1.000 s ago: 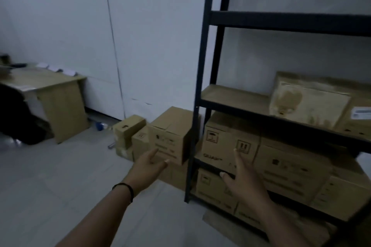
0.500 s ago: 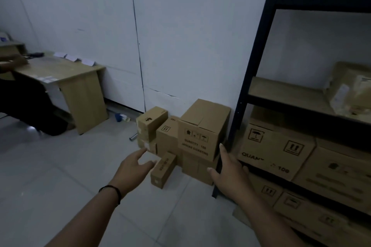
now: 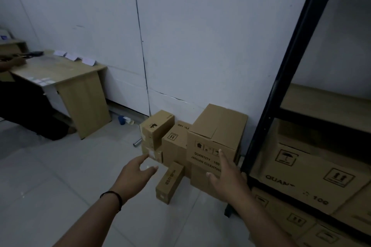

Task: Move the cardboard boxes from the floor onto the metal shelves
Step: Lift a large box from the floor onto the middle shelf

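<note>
Both hands reach toward the boxes on the floor: the left hand (image 3: 135, 173) has its fingers loosely spread and holds nothing, and the right hand (image 3: 225, 174) is spread flat in front of the large box (image 3: 217, 136); whether it touches the cardboard cannot be told. That box sits on top of the pile against the wall (image 3: 200, 46), its printed face toward the camera. A narrow box (image 3: 169, 182) lies on the floor tiles (image 3: 60, 176), its long axis running from the pile toward the viewer. A small box (image 3: 156, 128) tops the left side. The metal shelf frame (image 3: 281, 90) stands just right, with boxes on its lower levels. A wooden desk (image 3: 66, 80) stands farther left.
</note>
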Demonstrator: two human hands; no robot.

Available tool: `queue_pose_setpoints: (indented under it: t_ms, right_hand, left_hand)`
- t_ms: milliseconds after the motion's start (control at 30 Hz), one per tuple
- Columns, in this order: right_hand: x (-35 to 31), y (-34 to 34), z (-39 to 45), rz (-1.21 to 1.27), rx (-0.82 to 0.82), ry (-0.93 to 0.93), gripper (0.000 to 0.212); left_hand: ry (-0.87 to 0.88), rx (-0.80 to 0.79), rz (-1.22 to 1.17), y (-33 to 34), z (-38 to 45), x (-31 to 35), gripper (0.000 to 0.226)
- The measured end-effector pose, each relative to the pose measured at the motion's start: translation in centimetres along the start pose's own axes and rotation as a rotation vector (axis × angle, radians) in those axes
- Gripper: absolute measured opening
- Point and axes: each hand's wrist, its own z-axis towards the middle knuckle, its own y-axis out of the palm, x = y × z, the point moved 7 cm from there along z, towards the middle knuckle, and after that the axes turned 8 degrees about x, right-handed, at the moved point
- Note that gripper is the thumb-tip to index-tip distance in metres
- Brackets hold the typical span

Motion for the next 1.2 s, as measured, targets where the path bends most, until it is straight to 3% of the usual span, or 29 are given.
queue_pose_setpoints:
  t_ms: [400,600,733,867,1100,1200]
  right_hand:
    - [-1.5,3.2,14.2,-0.055,-0.038,0.098,0.072]
    - [-0.8,4.9,18.1,0.023,0.055,0.285,0.053]
    - [2.7,6.8,20.0,0.026,0.059,0.399,0.063]
    - [1.7,4.6,19.9,0.029,0.114,0.453,0.043]
    - [5.7,2.7,24.2,0.094,0.176,0.465,0.045]
    - [7.5,2.9,27.1,0.111,0.118,0.480,0.051]
  left_hand:
    - [-0.016,-0.058,0.001,1.6,15.4,1.3,0.058]
    - [0.106,-0.209,0.005,3.1,23.4,2.8,0.051]
    - [0.137,-0.316,0.034,4.4,27.4,3.6,0.057]
    - [0.132,-0.397,0.055,7.0,30.5,4.4,0.059]
    - [0.174,-0.455,0.103,14.1,34.7,6.9,0.063]
    - [0.175,-0.436,0.105,16.9,36.3,8.3,0.063]
